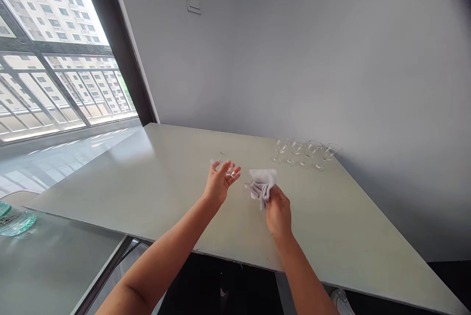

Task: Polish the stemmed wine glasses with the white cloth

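Note:
My left hand (pixel 218 182) is curled around a clear glass (pixel 231 172), held above the middle of the table (pixel 176 192); the fingers hide much of its shape. To its right, my right hand (pixel 279 211) grips a crumpled, pale grey-white cloth (pixel 262 182) from the near side. The cloth hangs in folds, apart from the left hand. A small clear piece shows at the cloth's left edge, and I cannot tell what it belongs to. Several clear stemmed glasses (pixel 314 150) stand upright in a row near the wall, beyond my right hand.
A grey wall (pixel 294 60) runs behind the table and carries a light switch (pixel 194 0). At the left is a large window (pixel 66 65). A greenish clear bottle (pixel 16 222) lies on a lower glass surface (pixel 55 266) at the left front.

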`<state>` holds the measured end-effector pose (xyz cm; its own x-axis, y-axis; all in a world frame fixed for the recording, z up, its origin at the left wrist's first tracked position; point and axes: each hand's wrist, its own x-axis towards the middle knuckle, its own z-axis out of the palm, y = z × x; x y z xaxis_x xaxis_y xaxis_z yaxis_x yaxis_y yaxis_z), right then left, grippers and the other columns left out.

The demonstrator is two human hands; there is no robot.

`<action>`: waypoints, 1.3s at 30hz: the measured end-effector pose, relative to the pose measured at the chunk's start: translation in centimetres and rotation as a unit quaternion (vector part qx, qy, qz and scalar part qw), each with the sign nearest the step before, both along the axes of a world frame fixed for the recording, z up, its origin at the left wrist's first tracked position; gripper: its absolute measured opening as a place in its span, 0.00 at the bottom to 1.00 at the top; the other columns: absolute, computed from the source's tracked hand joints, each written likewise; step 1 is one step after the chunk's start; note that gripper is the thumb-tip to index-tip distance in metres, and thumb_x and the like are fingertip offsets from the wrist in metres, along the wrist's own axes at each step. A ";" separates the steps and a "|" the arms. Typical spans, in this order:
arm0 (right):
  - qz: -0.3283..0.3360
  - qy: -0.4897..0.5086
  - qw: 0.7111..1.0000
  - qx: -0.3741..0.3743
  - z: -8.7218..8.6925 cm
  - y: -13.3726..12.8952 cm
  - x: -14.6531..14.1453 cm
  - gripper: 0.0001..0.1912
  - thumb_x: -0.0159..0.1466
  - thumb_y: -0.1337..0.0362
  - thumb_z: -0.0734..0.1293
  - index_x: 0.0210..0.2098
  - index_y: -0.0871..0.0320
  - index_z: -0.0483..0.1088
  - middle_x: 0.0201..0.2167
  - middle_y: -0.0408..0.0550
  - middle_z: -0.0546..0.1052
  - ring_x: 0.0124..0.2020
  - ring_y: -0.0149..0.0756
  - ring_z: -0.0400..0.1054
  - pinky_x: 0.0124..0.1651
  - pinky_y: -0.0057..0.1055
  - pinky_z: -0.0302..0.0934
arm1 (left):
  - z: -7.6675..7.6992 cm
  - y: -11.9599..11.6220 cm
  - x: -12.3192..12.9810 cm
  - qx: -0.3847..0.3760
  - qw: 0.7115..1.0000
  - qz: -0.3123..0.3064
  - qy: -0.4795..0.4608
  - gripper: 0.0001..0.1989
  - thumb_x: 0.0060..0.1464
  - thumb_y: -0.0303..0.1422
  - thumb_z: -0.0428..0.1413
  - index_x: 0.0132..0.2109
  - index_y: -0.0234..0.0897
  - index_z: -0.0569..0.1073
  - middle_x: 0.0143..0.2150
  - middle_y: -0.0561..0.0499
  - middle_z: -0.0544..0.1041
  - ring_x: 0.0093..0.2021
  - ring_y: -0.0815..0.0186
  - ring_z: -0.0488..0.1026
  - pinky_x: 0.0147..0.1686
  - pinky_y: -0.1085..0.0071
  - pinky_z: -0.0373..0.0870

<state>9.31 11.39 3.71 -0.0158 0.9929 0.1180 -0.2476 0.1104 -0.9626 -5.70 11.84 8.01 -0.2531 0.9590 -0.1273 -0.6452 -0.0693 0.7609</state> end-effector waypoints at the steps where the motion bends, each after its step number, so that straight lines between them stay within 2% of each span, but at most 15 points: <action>1: -0.012 -0.058 0.997 0.058 0.1 -0.5 -0.5 0.18 0.59 0.53 0.61 0.46 0.54 0.67 0.47 0.49 0.70 0.50 0.41 0.61 0.49 0.38 0.56 | -0.1 0.1 0.3 -0.005 0.999 0.021 -0.027 0.24 0.47 0.36 0.59 0.46 0.40 0.54 0.40 0.47 0.70 0.43 0.61 0.73 0.43 0.64 0.69; 3: -0.043 -0.150 0.979 0.128 0.1 -1.2 -1.9 0.26 0.59 0.53 0.60 0.55 0.54 0.58 0.57 0.51 0.61 0.58 0.43 0.52 0.54 0.38 0.51 | -0.2 -0.1 1.5 -0.004 0.997 0.064 -0.053 0.24 0.49 0.36 0.57 0.47 0.41 0.52 0.42 0.46 0.68 0.44 0.62 0.72 0.44 0.65 0.69; 5: -0.087 -0.192 0.970 0.120 0.0 -1.3 -3.4 0.30 0.59 0.53 0.59 0.58 0.55 0.52 0.57 0.53 0.60 0.56 0.43 0.54 0.51 0.38 0.53 | -0.3 -0.9 3.0 0.020 0.994 0.104 -0.031 0.24 0.51 0.38 0.55 0.49 0.44 0.49 0.46 0.46 0.66 0.46 0.63 0.71 0.45 0.65 0.69; 8: -0.106 -0.179 0.978 0.028 -0.2 -0.8 -4.8 0.23 0.60 0.51 0.56 0.49 0.56 0.61 0.39 0.52 0.73 0.38 0.39 0.67 0.36 0.33 0.59 | -0.6 -2.1 4.9 0.106 0.980 0.147 0.076 0.26 0.52 0.37 0.54 0.51 0.50 0.46 0.50 0.47 0.62 0.48 0.64 0.69 0.47 0.63 0.67; 10: -0.071 -0.130 0.989 -0.022 -0.3 -0.5 -5.3 0.19 0.59 0.49 0.57 0.38 0.58 0.66 0.28 0.47 0.72 0.28 0.35 0.65 0.28 0.29 0.57 | -0.8 -2.5 5.3 0.195 0.953 0.166 0.160 0.29 0.50 0.35 0.56 0.52 0.50 0.46 0.49 0.48 0.62 0.49 0.63 0.68 0.48 0.60 0.66; 13: 0.019 -0.080 0.995 -0.055 -0.6 -0.3 -5.3 0.21 0.58 0.47 0.56 0.34 0.59 0.65 0.26 0.45 0.71 0.24 0.30 0.61 0.24 0.26 0.53 | -0.8 -1.8 4.6 0.303 0.889 0.208 0.273 0.31 0.47 0.31 0.58 0.52 0.48 0.48 0.45 0.49 0.64 0.49 0.62 0.67 0.48 0.57 0.66; 15: 0.088 -0.143 0.984 -0.057 -0.8 -0.2 -4.7 0.24 0.59 0.46 0.53 0.34 0.59 0.66 0.26 0.44 0.70 0.22 0.29 0.60 0.23 0.25 0.52 | -0.6 -0.9 3.4 0.321 0.853 0.244 0.330 0.31 0.47 0.29 0.58 0.52 0.47 0.49 0.44 0.49 0.64 0.48 0.63 0.68 0.47 0.56 0.66; 17: 0.131 -0.285 0.949 -0.008 -0.8 0.0 -3.5 0.25 0.59 0.44 0.53 0.36 0.59 0.67 0.29 0.46 0.71 0.23 0.29 0.61 0.24 0.26 0.52 | -0.1 -0.2 2.0 0.308 0.838 0.262 0.366 0.31 0.47 0.29 0.57 0.53 0.47 0.48 0.45 0.49 0.64 0.47 0.63 0.69 0.47 0.57 0.65; 19: 0.116 -0.444 0.885 0.073 -0.3 0.5 -1.9 0.25 0.58 0.44 0.55 0.40 0.56 0.68 0.39 0.49 0.71 0.27 0.30 0.64 0.28 0.27 0.54 | 0.3 0.3 0.9 0.272 0.841 0.255 0.393 0.31 0.48 0.30 0.57 0.53 0.47 0.48 0.46 0.48 0.65 0.46 0.63 0.69 0.47 0.58 0.65; 21: 0.051 -0.554 0.822 0.122 0.7 1.1 -0.5 0.23 0.59 0.45 0.55 0.44 0.54 0.67 0.45 0.49 0.68 0.29 0.30 0.65 0.30 0.28 0.54 | 0.6 0.4 0.4 0.225 0.852 0.237 0.408 0.31 0.48 0.32 0.57 0.54 0.47 0.49 0.46 0.47 0.66 0.47 0.62 0.70 0.45 0.60 0.66; 23: -0.003 -0.593 0.793 0.143 2.0 1.9 0.1 0.21 0.61 0.49 0.55 0.46 0.53 0.66 0.42 0.48 0.69 0.28 0.29 0.65 0.30 0.27 0.54 | 0.7 0.4 0.8 0.187 0.870 0.205 0.407 0.31 0.48 0.33 0.57 0.54 0.47 0.49 0.47 0.47 0.66 0.47 0.61 0.70 0.42 0.63 0.68; 27: 0.012 -0.579 0.798 0.165 3.4 3.3 -0.8 0.13 0.59 0.55 0.60 0.39 0.53 0.69 0.24 0.40 0.70 0.23 0.28 0.63 0.25 0.24 0.50 | 0.7 0.7 3.0 0.157 0.904 0.124 0.377 0.31 0.48 0.34 0.57 0.55 0.48 0.50 0.47 0.47 0.67 0.46 0.62 0.70 0.38 0.67 0.69; 31: -0.006 -0.596 0.792 0.129 2.7 4.7 -1.9 0.10 0.58 0.65 0.58 0.25 0.56 0.69 0.19 0.41 0.69 0.20 0.29 0.60 0.22 0.25 0.44 | 0.8 1.4 4.5 0.137 0.904 0.068 0.399 0.33 0.48 0.33 0.56 0.57 0.49 0.48 0.48 0.47 0.67 0.47 0.62 0.70 0.39 0.67 0.68; 35: -0.028 -0.578 0.808 0.109 0.9 6.8 -0.2 0.11 0.60 0.63 0.56 0.29 0.55 0.69 0.24 0.42 0.72 0.26 0.30 0.64 0.25 0.24 0.47 | 0.0 2.2 3.2 0.127 0.839 -0.009 0.529 0.38 0.46 0.37 0.57 0.60 0.48 0.46 0.53 0.45 0.66 0.54 0.59 0.63 0.44 0.63 0.64; 39: -0.076 -0.578 0.811 0.051 -0.9 9.7 3.5 0.15 0.60 0.59 0.55 0.26 0.57 0.68 0.23 0.44 0.72 0.27 0.32 0.64 0.26 0.25 0.49 | -2.5 2.8 0.3 0.085 0.773 -0.003 0.629 0.32 0.50 0.42 0.52 0.60 0.47 0.48 0.53 0.47 0.66 0.54 0.59 0.62 0.48 0.61 0.60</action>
<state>12.80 21.11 2.84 -0.0524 0.9798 0.1928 0.8376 0.1482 -0.5258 -5.36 14.59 5.54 -0.0692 0.9362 0.3445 0.5973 -0.2377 0.7660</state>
